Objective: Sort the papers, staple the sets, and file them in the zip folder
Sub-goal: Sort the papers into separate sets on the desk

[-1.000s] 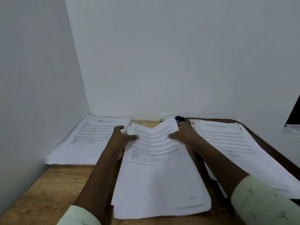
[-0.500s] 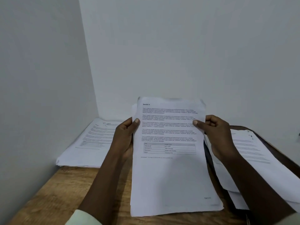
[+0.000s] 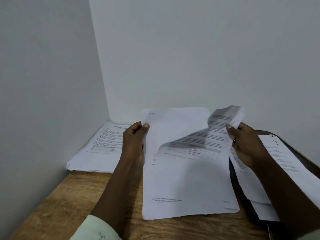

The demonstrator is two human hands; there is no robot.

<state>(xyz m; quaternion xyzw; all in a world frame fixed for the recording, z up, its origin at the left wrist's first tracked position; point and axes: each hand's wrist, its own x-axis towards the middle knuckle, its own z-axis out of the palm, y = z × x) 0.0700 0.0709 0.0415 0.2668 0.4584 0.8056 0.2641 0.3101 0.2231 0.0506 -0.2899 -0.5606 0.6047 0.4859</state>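
I hold a bundle of printed white sheets (image 3: 188, 181) raised above the wooden desk (image 3: 57, 205). My left hand (image 3: 134, 141) grips the bundle's upper left edge, thumb on the front. My right hand (image 3: 245, 144) pinches the top sheet (image 3: 223, 120) at its upper right corner; that sheet is curled down and blurred. A second paper pile (image 3: 100, 149) lies in the far left corner. A third pile (image 3: 280, 161) lies at the right on a dark folder (image 3: 301, 153). No stapler is in sight.
Plain grey walls (image 3: 190, 58) close the desk at the back and on the left. Bare wood shows at the front left. The dark folder's edge runs along the desk's right side under the papers.
The bundle rose off the desk between both hands. Since half a second ago my right hand has peeled the top sheet's upper right corner, which now curls down.
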